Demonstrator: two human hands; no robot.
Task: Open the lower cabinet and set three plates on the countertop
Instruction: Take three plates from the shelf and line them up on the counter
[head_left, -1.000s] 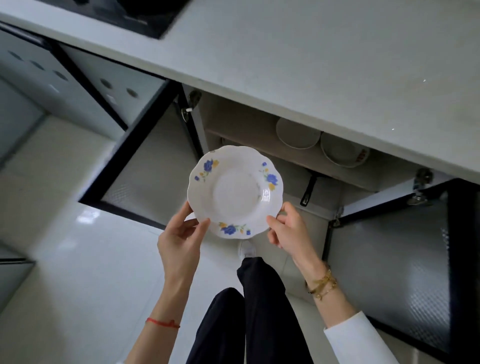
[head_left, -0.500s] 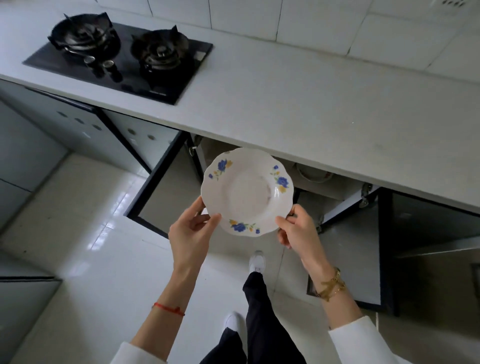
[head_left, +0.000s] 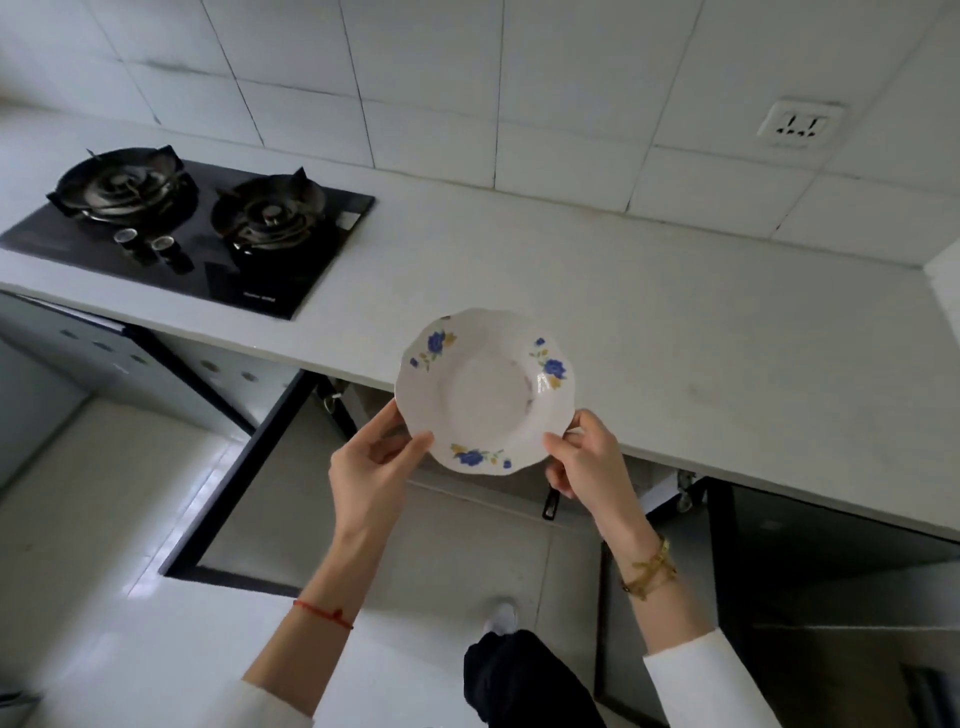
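Observation:
A white plate with blue and yellow flowers on its scalloped rim is held in the air over the front edge of the grey countertop. My left hand grips its lower left rim, thumb on top. My right hand pinches the lower right rim. Below, both doors of the lower cabinet stand open: the left door and the right door. The cabinet's inside is hidden under the countertop.
A black two-burner gas hob sits in the countertop at the left. White wall tiles with a socket rise behind. My dark trouser leg and white shoe stand on the pale floor tiles between the open doors.
The plate has risen from in front of the open cabinet up to the countertop's edge, both hands still on it. My view has lifted from the cabinet shelf to the counter and wall.

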